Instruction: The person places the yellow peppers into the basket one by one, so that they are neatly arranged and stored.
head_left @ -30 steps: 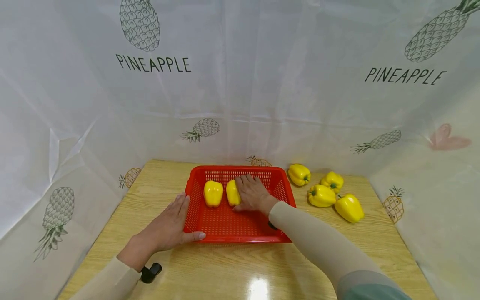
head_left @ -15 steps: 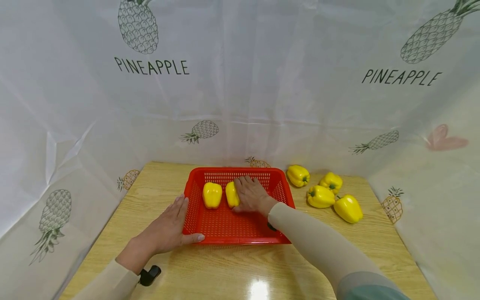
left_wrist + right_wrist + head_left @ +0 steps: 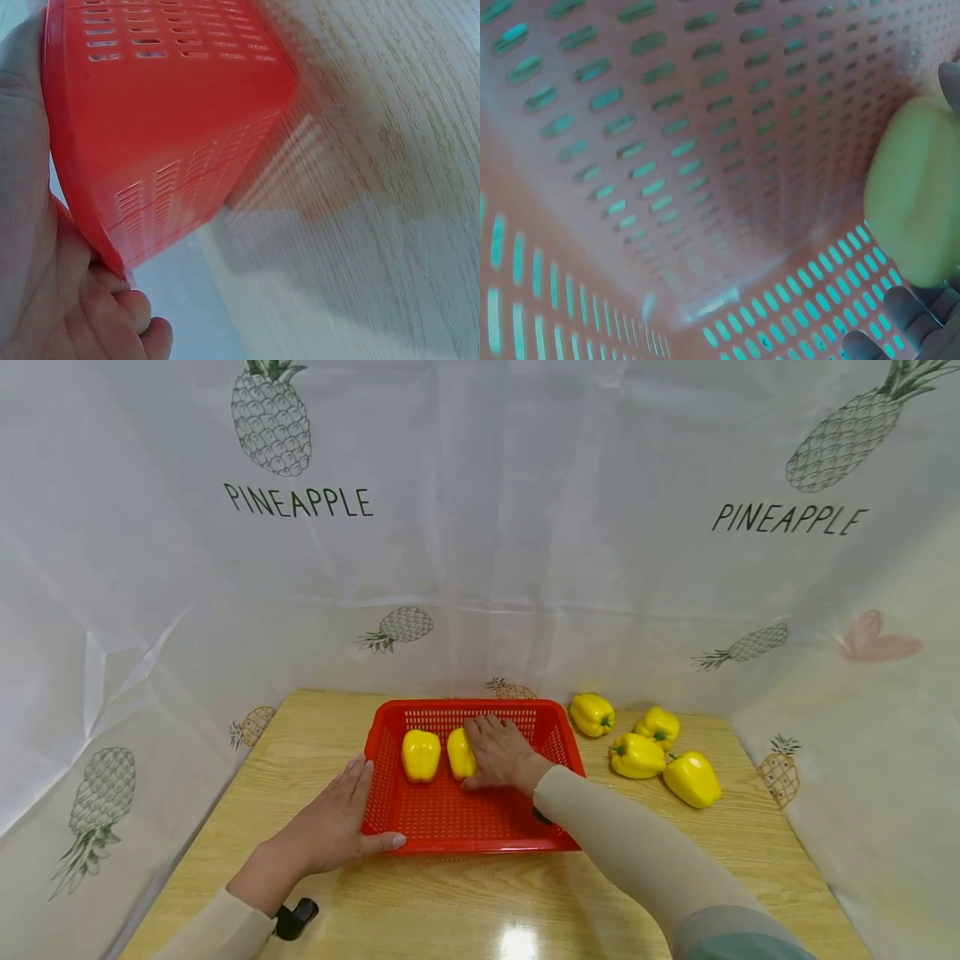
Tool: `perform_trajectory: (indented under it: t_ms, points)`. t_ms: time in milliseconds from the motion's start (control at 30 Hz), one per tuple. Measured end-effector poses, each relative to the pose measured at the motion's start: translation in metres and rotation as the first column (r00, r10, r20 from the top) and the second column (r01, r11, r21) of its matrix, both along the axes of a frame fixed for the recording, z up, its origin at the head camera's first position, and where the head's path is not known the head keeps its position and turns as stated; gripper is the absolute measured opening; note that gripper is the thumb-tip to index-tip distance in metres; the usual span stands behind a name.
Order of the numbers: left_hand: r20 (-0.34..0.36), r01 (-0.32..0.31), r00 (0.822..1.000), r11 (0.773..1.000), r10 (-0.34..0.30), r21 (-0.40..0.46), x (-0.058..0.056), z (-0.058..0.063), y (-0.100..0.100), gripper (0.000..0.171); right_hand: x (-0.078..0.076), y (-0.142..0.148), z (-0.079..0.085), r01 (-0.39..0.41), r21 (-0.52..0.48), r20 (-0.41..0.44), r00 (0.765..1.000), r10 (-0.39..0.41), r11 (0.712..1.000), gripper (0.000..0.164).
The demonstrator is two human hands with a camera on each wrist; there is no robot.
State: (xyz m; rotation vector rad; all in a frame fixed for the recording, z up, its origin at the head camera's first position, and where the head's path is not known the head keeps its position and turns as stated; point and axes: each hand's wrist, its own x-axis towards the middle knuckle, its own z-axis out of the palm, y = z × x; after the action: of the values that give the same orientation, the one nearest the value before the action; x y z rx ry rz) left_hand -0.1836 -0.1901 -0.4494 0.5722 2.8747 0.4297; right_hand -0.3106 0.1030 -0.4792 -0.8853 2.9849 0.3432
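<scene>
In the head view, a red perforated plastic basket (image 3: 472,845) stands on the table. My right hand (image 3: 498,752) reaches inside and holds a yellow bell pepper (image 3: 460,754), its palm covering the pepper's right part. The right wrist view shows this pepper (image 3: 915,195) at the right edge, dark fingers around its lower end. Another yellow bell pepper (image 3: 421,756) sits upright to its left in the basket. My left hand (image 3: 330,818) rests against the basket's front left corner, fingers straight along the left rim and thumb over the front rim. In the left wrist view, the fingers (image 3: 112,315) touch the rim.
Several more yellow bell peppers (image 3: 637,756) lie on the wooden table (image 3: 420,910) right of the basket, one of them (image 3: 592,715) close to its back right corner. A white sheet (image 3: 480,527) printed with pineapples hangs behind the table and along its sides.
The head camera has tilted slightly, so the scene sits a little lower and further left. Both hands and the peppers keep their places relative to the basket.
</scene>
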Motion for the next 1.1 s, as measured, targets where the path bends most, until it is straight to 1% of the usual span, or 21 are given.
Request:
perform_trajectory:
  t_ms: [233,433,600,800,900,967,1100]
  points:
    - [-0.012,0.006,1.000,1.000,-0.006,0.010,0.000,-0.001,0.000,0.131,0.002,0.007,0.016,0.010,0.059,-0.026,1.000,-0.009,0.998,0.109]
    - [-0.007,0.005,1.000,1.000,-0.005,0.006,0.002,0.000,0.000,0.130,0.008,0.017,0.032,0.019,0.040,-0.038,0.999,-0.017,0.999,0.109]
    - [-0.001,0.000,1.000,1.000,0.000,0.012,0.003,-0.001,0.000,0.131,0.013,0.027,0.050,0.016,0.032,-0.054,0.998,-0.015,0.999,0.109]
    - [-0.007,-0.004,1.000,1.000,0.004,0.025,0.002,-0.003,-0.002,0.131,0.020,0.040,0.076,0.031,0.045,-0.091,0.996,-0.027,0.999,0.112]
    - [-0.014,-0.004,1.000,1.000,0.004,0.027,0.002,-0.005,-0.004,0.132,0.025,0.050,0.086,0.031,0.011,-0.121,0.992,-0.029,0.999,0.111]
    - [-0.018,-0.002,1.000,0.999,0.002,0.035,0.003,-0.005,-0.004,0.132,0.028,0.060,0.091,0.038,-0.031,-0.139,0.989,-0.042,0.999,0.108]
    - [-0.010,-0.001,1.000,0.999,0.001,0.042,0.003,-0.005,-0.003,0.133,0.037,0.086,0.098,0.063,-0.100,-0.183,0.980,-0.081,0.993,0.103]
